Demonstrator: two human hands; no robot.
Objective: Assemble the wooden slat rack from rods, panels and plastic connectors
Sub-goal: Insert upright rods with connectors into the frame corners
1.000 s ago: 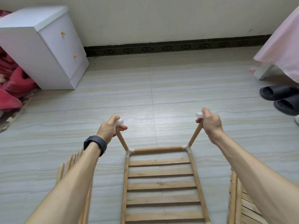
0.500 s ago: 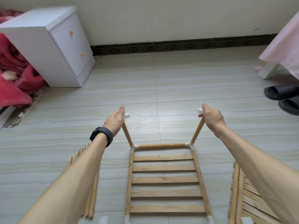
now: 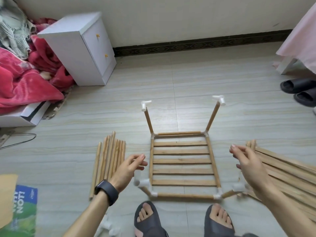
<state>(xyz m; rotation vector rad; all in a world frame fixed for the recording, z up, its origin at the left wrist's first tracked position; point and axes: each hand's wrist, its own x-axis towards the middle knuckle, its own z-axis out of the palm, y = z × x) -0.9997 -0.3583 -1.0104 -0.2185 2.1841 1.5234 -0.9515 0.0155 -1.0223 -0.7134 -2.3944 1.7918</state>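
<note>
Two rods are standing free at the far corners of the slat panel [image 3: 182, 161], which is lying flat on the tiled floor [image 3: 188, 82] just ahead of the person's sandalled feet. The far left rod [image 3: 148, 121] and the far right rod [image 3: 212, 117] are each carrying a white connector on top, and they are leaning away from each other rather than rising parallel.

The left hand [image 3: 131, 170] is hovering just beside the panel's near left corner, fingers loosely spread and gripping nothing. The right hand [image 3: 251, 166] is hovering near the right edge, equally loose and empty. The near corner posts are showing only as blur, so I cannot tell whether they are fully seated.

The main risk is probably coming from that splay. A cross rod or a second panel offered to the tops may be meeting one connector and missing the other, and forcing it could be levering the posts out of their corner sockets. The top connectors also appear to be facing different ways, so one may be needing a turn first.

The loose rods [image 3: 109, 161] are lying close to the left hand, and a careless sweep could be sending them rolling. The spare connectors [image 3: 109, 228] near the left foot are risking being stepped on.
</note>
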